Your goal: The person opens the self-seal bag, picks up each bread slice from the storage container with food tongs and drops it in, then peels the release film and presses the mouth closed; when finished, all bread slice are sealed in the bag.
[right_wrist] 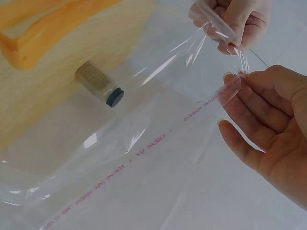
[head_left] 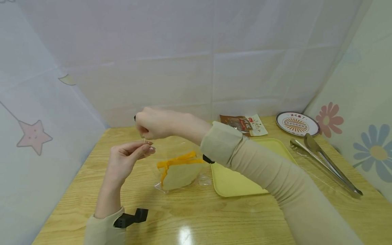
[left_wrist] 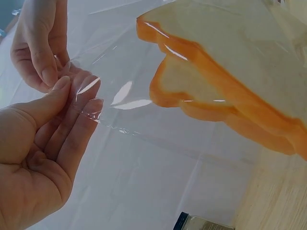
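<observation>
A clear plastic bag point(right_wrist: 160, 141) with a pink-printed sealing strip stretches from both hands down to the table. Inside it lie bread slices point(left_wrist: 240, 62) with orange crusts, which also show low on the table in the head view. My left hand point(head_left: 124, 158), palm turned up, pinches a gathered corner of the bag between thumb and fingers. Right above it my right hand point(head_left: 159, 122) pinches the same corner from the other side, fingertips nearly meeting the left ones. The right forearm crosses over the table and covers part of the bag.
A yellow tray point(head_left: 229, 185) is right of the bag, partly under the right sleeve. Behind it lies a brown and white food packet point(head_left: 245, 125). A patterned plate point(head_left: 297, 124) and metal tongs point(head_left: 327, 163) are at the right. A small black-capped bottle point(right_wrist: 98, 81) shows through the bag.
</observation>
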`<act>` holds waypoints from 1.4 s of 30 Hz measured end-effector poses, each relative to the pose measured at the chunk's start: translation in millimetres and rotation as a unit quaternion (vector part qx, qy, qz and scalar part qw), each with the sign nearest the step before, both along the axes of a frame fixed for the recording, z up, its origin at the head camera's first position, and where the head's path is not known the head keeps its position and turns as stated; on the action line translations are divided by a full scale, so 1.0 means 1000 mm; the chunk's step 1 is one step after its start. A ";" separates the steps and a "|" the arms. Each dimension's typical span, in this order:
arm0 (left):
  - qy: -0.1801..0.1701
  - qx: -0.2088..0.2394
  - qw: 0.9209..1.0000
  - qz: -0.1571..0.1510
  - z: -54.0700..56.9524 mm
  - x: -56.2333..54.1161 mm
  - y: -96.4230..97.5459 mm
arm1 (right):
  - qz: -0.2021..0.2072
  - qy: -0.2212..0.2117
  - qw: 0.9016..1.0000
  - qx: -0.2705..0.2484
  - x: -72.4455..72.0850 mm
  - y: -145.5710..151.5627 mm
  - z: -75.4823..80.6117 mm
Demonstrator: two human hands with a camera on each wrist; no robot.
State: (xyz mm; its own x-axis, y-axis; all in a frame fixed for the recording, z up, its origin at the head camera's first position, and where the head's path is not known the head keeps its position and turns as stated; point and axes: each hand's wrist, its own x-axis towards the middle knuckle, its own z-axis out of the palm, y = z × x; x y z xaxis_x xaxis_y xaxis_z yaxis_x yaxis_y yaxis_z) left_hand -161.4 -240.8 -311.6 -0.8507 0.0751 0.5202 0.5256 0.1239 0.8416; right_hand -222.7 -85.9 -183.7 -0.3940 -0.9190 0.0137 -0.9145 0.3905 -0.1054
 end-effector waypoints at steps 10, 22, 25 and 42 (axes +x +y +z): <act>-0.023 -0.030 0.999 0.025 0.000 0.002 0.001 | -0.016 0.023 0.999 -0.018 0.003 0.005 -0.004; -0.012 -0.018 1.000 0.019 -0.001 0.000 0.004 | -0.086 0.062 0.992 -0.061 0.014 0.010 -0.013; -0.011 -0.012 1.000 0.012 -0.002 0.000 0.002 | -0.109 0.082 0.988 -0.073 0.015 0.012 -0.013; -0.049 0.038 0.997 0.048 -0.001 0.000 0.001 | -0.170 -0.001 0.951 -0.257 0.014 0.062 -0.010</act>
State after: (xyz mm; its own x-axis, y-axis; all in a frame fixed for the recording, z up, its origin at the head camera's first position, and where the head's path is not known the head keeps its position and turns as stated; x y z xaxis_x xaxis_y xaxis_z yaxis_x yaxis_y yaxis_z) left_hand -161.4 -240.0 -312.5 -0.8995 -0.0453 0.4346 0.4284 0.1037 0.8976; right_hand -209.2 -23.9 -193.5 -0.6673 -0.6112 0.4256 -0.7446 0.5602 -0.3630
